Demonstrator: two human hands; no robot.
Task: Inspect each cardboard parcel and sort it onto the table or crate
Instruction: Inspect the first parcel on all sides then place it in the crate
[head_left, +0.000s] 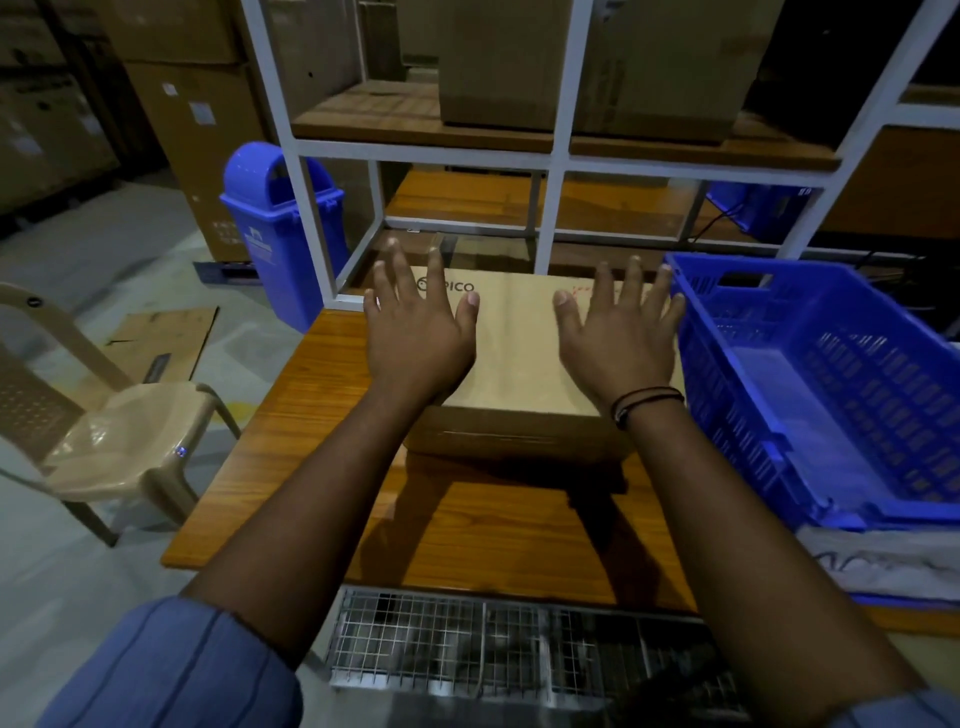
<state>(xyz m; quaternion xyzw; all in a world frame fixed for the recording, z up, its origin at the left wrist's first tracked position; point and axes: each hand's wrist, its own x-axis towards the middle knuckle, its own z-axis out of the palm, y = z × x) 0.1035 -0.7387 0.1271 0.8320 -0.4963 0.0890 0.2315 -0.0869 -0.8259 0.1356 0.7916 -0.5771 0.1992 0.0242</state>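
Fingers (397, 270) spread wide, left hand (421, 335) and right hand (618, 340) over cardboard parcel (519, 358) reading "PICO".

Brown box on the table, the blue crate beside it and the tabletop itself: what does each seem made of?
Brown rectangular box: cardboard, matte, with printed lettering and a folded seam on its near face. Blue lattice-walled crate: moulded plastic, slightly glossy, with a cut handle slot. Orange-brown tabletop: wood grain with a sheen; whether solid wood or laminate, I cannot tell.
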